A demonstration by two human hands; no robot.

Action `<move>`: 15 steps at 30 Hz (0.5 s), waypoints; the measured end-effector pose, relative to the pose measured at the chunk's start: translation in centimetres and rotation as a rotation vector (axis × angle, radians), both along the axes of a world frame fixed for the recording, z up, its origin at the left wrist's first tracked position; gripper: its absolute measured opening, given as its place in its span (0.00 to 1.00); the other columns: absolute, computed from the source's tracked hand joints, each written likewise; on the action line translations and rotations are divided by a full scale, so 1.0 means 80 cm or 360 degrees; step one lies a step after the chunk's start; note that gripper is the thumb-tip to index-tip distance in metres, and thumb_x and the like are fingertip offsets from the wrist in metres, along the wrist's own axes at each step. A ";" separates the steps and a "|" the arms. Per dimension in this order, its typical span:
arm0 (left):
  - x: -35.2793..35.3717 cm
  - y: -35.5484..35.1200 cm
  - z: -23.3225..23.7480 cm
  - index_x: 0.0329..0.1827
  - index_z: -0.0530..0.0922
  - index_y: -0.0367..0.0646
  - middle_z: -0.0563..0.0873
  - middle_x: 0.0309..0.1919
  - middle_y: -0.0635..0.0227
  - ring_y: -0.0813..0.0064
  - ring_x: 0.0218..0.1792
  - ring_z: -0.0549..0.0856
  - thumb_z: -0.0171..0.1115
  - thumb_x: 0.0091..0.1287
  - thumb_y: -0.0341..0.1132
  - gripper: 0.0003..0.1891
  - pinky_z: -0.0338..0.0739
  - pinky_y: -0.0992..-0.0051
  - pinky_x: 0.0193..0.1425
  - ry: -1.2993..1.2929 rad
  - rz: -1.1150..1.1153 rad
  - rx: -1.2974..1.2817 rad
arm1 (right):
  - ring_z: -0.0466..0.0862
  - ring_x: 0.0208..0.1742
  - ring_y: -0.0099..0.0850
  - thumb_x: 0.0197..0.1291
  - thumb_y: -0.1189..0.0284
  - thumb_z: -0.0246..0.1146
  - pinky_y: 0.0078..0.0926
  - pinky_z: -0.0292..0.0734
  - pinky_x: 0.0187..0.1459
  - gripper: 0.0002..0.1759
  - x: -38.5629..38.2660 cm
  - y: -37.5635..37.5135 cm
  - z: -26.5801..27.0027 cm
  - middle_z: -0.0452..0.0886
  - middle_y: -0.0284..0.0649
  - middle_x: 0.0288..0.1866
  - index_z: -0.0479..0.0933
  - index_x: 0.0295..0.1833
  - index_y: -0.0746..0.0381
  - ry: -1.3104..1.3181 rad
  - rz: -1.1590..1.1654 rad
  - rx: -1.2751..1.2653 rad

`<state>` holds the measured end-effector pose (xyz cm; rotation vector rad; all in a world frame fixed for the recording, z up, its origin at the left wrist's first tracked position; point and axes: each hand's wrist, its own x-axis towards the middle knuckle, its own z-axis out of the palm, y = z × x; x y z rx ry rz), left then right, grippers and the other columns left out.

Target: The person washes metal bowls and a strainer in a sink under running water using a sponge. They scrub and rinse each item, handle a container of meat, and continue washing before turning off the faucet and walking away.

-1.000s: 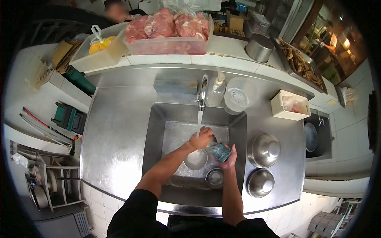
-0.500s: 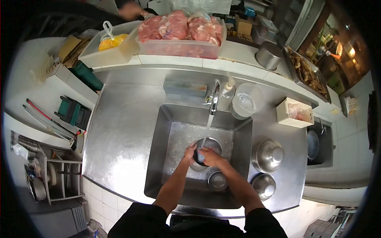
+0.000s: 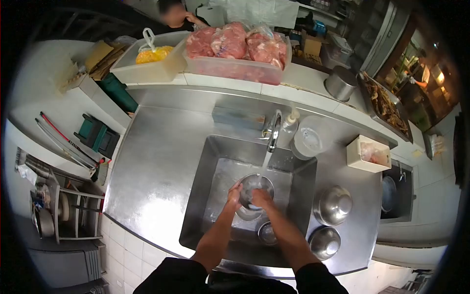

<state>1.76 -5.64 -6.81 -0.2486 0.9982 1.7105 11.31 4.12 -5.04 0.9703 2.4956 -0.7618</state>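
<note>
A metal bowl (image 3: 255, 182) sits in the steel sink (image 3: 199, 201), with water from the running tap (image 3: 275, 132) falling into it. My left hand (image 3: 235, 194) grips its left rim. Down inside the bowl is my right hand (image 3: 262, 198), its fingers curled in wet, whitish suds; whatever they hold is hidden. Just below the bowl shows the edge of another metal vessel (image 3: 248, 214), partly covered. A smaller metal bowl (image 3: 267, 234) rests on the sink floor beside my right forearm.
Two upturned metal bowls, a larger one (image 3: 334, 205) and a smaller one (image 3: 325, 242), stand right of the sink. A soap bottle (image 3: 291, 121) and a plastic tub (image 3: 309, 139) are behind it. A meat tub (image 3: 235, 68) lines the ledge, with a person beyond.
The view has shifted, so the scene sits lower and further right. My right hand has moved deeper into the bowl, which now tips open under the stream. The person behind shows more.
</note>
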 end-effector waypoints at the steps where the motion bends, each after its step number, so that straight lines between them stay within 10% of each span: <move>1: 0.011 0.002 -0.006 0.64 0.67 0.39 0.75 0.57 0.60 0.66 0.56 0.75 0.49 0.70 0.32 0.20 0.68 0.68 0.62 -0.0012 -0.0005 -0.0002 | 0.75 0.57 0.43 0.53 0.67 0.58 0.40 0.71 0.56 0.21 -0.005 0.014 0.006 0.74 0.49 0.57 0.74 0.53 0.63 -0.0413 0.0379 0.0020; 3: 0.028 0.016 -0.017 0.64 0.68 0.41 0.76 0.56 0.61 0.67 0.55 0.76 0.49 0.70 0.33 0.19 0.71 0.68 0.59 0.0202 0.0123 -0.0136 | 0.74 0.57 0.45 0.53 0.69 0.58 0.41 0.70 0.57 0.21 -0.019 0.022 0.010 0.74 0.48 0.56 0.73 0.54 0.63 -0.0459 0.0056 -0.0095; 5: 0.027 0.034 -0.012 0.64 0.67 0.42 0.76 0.56 0.60 0.67 0.53 0.77 0.49 0.70 0.32 0.20 0.73 0.68 0.56 0.0359 0.0131 -0.0059 | 0.76 0.53 0.47 0.52 0.70 0.59 0.42 0.72 0.55 0.16 -0.013 0.004 0.001 0.78 0.49 0.49 0.76 0.47 0.65 0.0622 -0.0500 0.0424; 11: -0.015 0.015 0.002 0.60 0.72 0.44 0.81 0.42 0.62 0.67 0.42 0.81 0.51 0.67 0.29 0.18 0.78 0.66 0.46 0.0088 -0.0115 -0.0235 | 0.78 0.45 0.50 0.49 0.68 0.60 0.41 0.73 0.49 0.10 0.022 0.030 0.028 0.78 0.52 0.46 0.79 0.35 0.62 0.0217 0.0500 -0.0134; 15: 0.004 0.049 -0.001 0.52 0.76 0.40 0.81 0.45 0.58 0.66 0.43 0.81 0.52 0.58 0.24 0.18 0.78 0.67 0.43 0.0364 -0.0562 -0.0420 | 0.74 0.51 0.46 0.49 0.66 0.59 0.41 0.74 0.46 0.16 0.012 0.051 0.035 0.76 0.46 0.50 0.77 0.47 0.52 0.0382 0.0612 0.0943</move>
